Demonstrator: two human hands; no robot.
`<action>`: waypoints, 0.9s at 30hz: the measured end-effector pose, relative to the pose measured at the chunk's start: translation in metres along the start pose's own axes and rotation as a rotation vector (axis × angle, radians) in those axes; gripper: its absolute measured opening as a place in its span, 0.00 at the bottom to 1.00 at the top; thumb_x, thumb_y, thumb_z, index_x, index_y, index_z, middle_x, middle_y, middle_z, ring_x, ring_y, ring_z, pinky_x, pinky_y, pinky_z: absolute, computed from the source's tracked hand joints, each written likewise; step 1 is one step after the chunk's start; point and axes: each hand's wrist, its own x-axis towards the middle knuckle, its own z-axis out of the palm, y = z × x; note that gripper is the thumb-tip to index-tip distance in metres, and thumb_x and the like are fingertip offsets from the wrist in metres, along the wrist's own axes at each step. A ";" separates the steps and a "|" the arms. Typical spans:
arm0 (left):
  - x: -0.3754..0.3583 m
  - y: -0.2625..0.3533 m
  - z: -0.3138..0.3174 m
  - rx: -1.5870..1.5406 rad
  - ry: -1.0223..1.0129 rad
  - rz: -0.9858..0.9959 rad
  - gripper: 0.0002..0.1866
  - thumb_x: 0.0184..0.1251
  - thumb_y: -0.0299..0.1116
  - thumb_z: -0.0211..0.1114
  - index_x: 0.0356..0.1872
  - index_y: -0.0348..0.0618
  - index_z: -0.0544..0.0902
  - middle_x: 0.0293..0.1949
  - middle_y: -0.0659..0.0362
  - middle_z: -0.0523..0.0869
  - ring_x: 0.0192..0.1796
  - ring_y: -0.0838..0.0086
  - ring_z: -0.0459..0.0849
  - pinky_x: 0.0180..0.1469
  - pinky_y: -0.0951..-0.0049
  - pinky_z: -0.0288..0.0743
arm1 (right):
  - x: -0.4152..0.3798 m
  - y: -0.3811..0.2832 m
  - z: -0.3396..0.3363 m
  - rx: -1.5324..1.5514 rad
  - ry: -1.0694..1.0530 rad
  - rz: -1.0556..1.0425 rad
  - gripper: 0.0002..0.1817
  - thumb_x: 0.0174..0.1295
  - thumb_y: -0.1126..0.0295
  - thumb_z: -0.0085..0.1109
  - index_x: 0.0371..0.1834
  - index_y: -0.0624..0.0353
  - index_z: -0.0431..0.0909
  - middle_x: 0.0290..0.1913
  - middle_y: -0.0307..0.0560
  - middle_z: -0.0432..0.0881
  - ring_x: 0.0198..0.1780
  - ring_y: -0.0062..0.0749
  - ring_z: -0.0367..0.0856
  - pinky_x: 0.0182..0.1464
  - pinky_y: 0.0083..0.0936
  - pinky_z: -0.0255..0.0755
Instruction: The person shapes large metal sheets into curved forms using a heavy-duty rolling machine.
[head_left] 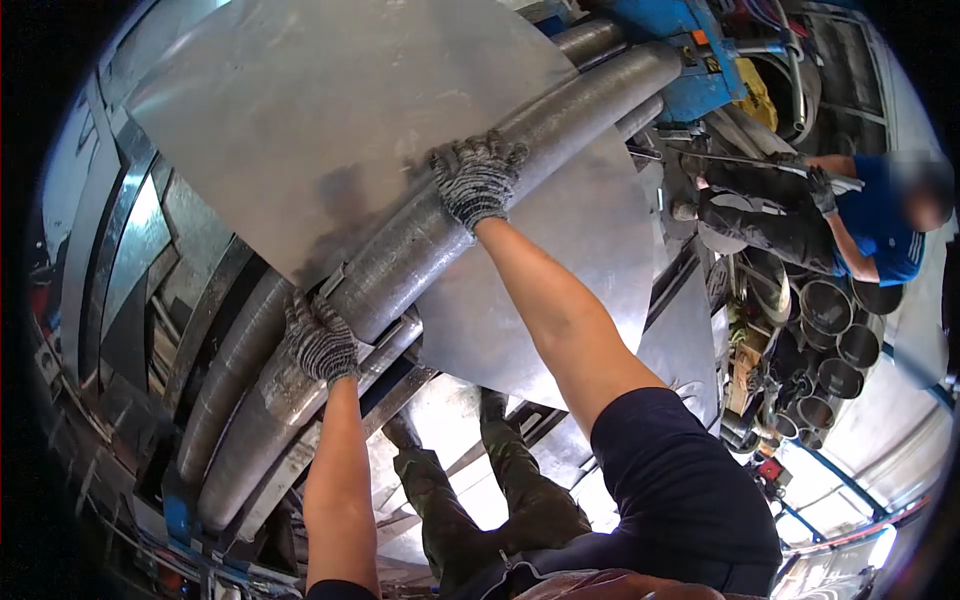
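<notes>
A large thin metal sheet [330,120] passes between long steel rollers [450,215] of a rolling machine. My left hand [320,338], in a grey knit glove, presses on the sheet's lower edge where it meets the roller. My right hand [478,177], gloved the same way, lies flat on the sheet's edge higher up the roller. The sheet comes out below the rollers as a second curved section [560,290]. Both hands hold the sheet against the roller.
The machine's blue end housing [680,50] stands at the top. A co-worker in a blue shirt [880,225] crouches at the right with a rod. Several metal cylinders [835,335] are stacked below that person. My legs [480,490] stand on floor sheets.
</notes>
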 end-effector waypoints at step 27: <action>-0.002 -0.001 0.002 -0.015 0.057 0.060 0.22 0.70 0.42 0.54 0.56 0.36 0.79 0.56 0.44 0.81 0.60 0.52 0.78 0.64 0.57 0.68 | -0.004 0.002 -0.017 0.129 -0.099 0.007 0.36 0.67 0.38 0.33 0.66 0.50 0.71 0.71 0.44 0.65 0.77 0.45 0.49 0.74 0.62 0.28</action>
